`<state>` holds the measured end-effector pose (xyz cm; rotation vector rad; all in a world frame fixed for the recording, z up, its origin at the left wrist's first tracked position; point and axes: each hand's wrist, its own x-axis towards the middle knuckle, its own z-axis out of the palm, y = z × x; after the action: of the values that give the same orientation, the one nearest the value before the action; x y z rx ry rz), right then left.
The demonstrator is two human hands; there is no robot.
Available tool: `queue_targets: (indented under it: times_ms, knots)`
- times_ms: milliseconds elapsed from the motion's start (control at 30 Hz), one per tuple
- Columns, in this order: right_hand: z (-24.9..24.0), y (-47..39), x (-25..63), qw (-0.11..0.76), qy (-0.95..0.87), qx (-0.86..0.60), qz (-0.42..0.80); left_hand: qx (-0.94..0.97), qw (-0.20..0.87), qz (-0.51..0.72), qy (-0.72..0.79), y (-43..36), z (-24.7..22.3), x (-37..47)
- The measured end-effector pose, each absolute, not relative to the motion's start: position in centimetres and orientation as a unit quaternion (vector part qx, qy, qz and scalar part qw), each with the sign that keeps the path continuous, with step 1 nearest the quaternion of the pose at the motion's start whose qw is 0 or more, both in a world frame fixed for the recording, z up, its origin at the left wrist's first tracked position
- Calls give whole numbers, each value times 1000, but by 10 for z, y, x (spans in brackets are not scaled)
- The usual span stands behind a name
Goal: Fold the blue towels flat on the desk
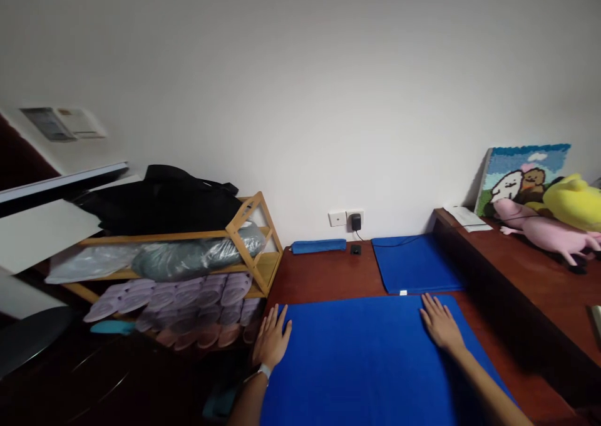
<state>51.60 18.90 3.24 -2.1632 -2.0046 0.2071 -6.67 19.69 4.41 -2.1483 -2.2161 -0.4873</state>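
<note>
A large blue cloth (357, 357) lies flat over the front of the reddish-brown wooden table (328, 279). My left hand (272, 341) rests at the cloth's left edge, fingers stretched out and holding nothing. Near the cloth's far right corner, my right hand (440, 324) lies flat with its fingers spread. Just beyond that hand is a second, smaller blue cloth (413, 266) with a small white tag (403, 293) at its near edge. A narrow folded blue cloth (319, 246) sits at the back of the table by the wall.
A wooden rack (260, 257) on the left holds a black bag (173, 200), plastic-wrapped bundles and several slippers (188, 292). A black plug (356, 222) with a cord is in the wall socket. On the raised right surface are plush toys (544, 228) and a fluffy picture (526, 175).
</note>
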Motion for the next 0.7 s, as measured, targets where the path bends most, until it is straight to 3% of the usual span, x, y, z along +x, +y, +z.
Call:
queue_targets:
  times_ms: [167, 467, 600, 700]
  knots:
    - [23, 189, 582, 98, -639, -760, 71, -685, 13, -158, -711, 198, 43, -68]
    - [27, 188, 588, 138, -634, -755, 90, -687, 21, -141, -713, 196, 43, -68]
    - [44, 192, 544, 199, -649, -732, 69, -691, 28, -138, -709, 195, 42, -67]
    - [62, 194, 454, 217, -707, -670, 68, -690, 32, -134, -711, 194, 44, -65]
